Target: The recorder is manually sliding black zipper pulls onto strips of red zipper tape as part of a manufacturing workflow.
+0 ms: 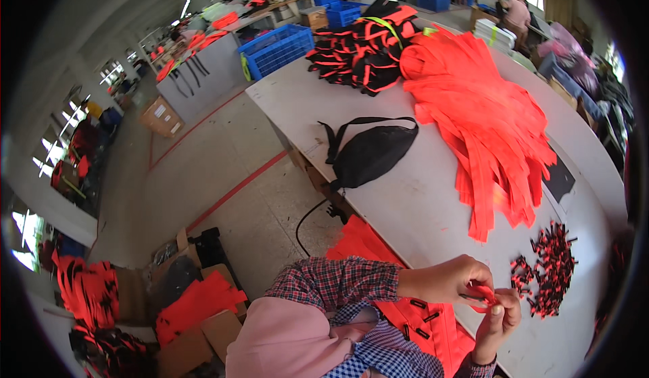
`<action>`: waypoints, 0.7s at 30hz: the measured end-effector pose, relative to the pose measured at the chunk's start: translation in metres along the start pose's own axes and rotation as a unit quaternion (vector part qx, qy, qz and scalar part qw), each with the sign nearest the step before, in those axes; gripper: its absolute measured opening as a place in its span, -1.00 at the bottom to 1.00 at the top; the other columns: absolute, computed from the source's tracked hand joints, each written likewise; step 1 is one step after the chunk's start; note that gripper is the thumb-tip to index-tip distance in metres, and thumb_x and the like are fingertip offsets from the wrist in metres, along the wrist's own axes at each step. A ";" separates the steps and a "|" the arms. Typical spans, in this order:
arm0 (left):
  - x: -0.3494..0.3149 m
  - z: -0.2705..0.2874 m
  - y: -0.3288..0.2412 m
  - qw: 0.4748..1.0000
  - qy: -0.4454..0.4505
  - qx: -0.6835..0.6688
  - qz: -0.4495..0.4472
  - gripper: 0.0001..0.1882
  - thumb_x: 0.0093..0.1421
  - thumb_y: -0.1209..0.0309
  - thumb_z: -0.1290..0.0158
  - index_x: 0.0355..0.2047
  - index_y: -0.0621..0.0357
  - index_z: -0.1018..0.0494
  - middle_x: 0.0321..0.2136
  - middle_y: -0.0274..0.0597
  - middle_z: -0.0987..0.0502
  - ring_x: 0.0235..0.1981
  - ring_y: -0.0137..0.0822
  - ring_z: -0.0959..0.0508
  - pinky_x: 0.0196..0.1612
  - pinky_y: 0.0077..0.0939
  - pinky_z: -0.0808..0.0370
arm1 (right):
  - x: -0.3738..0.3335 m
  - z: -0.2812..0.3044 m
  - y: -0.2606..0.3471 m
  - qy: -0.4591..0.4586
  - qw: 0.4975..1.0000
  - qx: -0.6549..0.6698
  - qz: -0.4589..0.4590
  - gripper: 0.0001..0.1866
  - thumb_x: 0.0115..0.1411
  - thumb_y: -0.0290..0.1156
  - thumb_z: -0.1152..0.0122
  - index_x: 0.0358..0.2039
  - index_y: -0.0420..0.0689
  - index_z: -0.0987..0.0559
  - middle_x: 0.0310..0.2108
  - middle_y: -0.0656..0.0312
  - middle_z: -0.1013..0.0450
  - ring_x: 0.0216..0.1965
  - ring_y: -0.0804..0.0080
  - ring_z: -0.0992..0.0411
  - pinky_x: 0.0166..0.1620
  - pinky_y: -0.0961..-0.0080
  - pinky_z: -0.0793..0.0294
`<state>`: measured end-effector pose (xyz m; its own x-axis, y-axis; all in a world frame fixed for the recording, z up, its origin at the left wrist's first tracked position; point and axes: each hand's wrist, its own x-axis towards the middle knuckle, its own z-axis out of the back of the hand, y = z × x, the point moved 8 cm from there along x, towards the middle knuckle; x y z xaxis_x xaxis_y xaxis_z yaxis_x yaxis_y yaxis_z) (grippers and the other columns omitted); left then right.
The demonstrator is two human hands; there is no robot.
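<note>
Over the table's near edge, my left hand and my right hand meet, fingers pinched on an orange-red fabric strip. The strip is bent into a small loop between them. A small dark piece shows at the left fingertips; its kind is too small to tell. Below my hands, more orange-red strips lie along the table edge, with several small black pieces on them. To the right of my hands is a pile of small black-and-red pieces on the white table.
A large heap of orange-red strips lies farther up the table, beside a bundle of black-and-red strips. A black waist bag rests left of the heap. Boxes with red fabric stand on the floor at left. Another person sits far back.
</note>
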<state>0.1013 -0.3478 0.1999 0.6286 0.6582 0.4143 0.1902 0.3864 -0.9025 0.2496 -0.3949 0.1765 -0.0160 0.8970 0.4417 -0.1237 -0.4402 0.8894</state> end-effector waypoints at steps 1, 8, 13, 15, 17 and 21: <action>0.000 0.000 -0.001 1.000 0.007 0.022 0.003 -0.77 0.14 0.42 -0.28 -0.30 0.33 -0.52 -0.43 -0.08 -0.56 -0.43 -0.23 -0.56 -0.34 -0.40 -0.46 | 0.001 0.001 -0.001 0.003 1.000 -0.010 -0.002 -0.69 0.27 -0.17 -0.23 -0.31 -0.21 -0.51 -0.34 0.17 -0.41 -0.26 0.41 -0.37 -0.17 0.51 -0.34; -0.007 0.007 -0.001 0.996 -0.002 0.027 0.088 -0.68 0.10 0.27 -0.29 -0.37 0.33 -0.53 -0.51 -0.06 -0.54 -0.44 -0.28 -0.53 -0.38 -0.35 -0.42 | 0.008 -0.008 0.008 -0.004 1.000 -0.027 0.000 -0.77 0.37 -0.31 -0.14 -0.19 -0.25 -0.54 -0.25 0.17 -0.51 -0.24 0.36 -0.45 -0.10 0.44 -0.47; -0.004 0.015 -0.007 0.992 -0.036 -0.087 0.079 -0.69 0.16 0.26 -0.23 -0.37 0.31 -0.51 -0.50 -0.24 -0.52 -0.40 -0.48 -0.45 -0.29 -0.50 -0.37 | 0.018 -0.019 -0.003 -0.019 0.996 0.057 -0.062 -0.71 0.41 -0.29 -0.05 -0.12 -0.29 -0.52 -0.14 0.09 -0.49 -0.15 0.29 -0.47 -0.06 0.43 -0.48; 0.000 0.016 -0.009 0.989 -0.054 -0.123 0.068 -0.70 0.15 0.26 -0.23 -0.36 0.31 -0.51 -0.47 -0.27 -0.53 -0.39 -0.50 -0.45 -0.27 -0.50 -0.37 | 0.027 -0.026 0.001 0.001 0.997 0.074 -0.033 -0.67 0.44 -0.28 0.02 -0.05 -0.31 -0.51 -0.05 0.03 -0.47 -0.09 0.26 -0.47 -0.05 0.40 -0.50; 0.003 0.018 -0.009 0.983 -0.070 -0.157 0.056 -0.70 0.15 0.27 -0.23 -0.34 0.30 -0.51 -0.44 -0.30 -0.54 -0.38 -0.51 -0.44 -0.25 -0.51 -0.38 | 0.036 -0.028 0.007 -0.021 0.998 0.050 -0.010 -0.67 0.44 -0.28 0.02 -0.05 -0.31 -0.51 -0.06 0.03 -0.48 -0.10 0.27 -0.47 -0.05 0.39 -0.50; 0.001 -0.001 -0.002 0.978 -0.050 -0.198 0.050 -0.73 0.13 0.32 -0.25 -0.32 0.29 -0.51 -0.41 -0.31 -0.55 -0.37 -0.52 -0.46 -0.26 -0.50 -0.41 | 0.059 -0.012 0.030 -0.181 0.983 0.035 -0.018 -0.70 0.42 -0.29 -0.02 -0.15 -0.30 -0.54 -0.16 0.09 -0.51 -0.15 0.28 -0.47 -0.11 0.33 -0.49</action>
<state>0.1024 -0.3491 0.2022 0.5855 0.7479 0.3129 0.4208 0.0495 -0.9058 0.2331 -0.3542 0.2276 0.3423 0.8444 0.4120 -0.0497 -0.4216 0.9054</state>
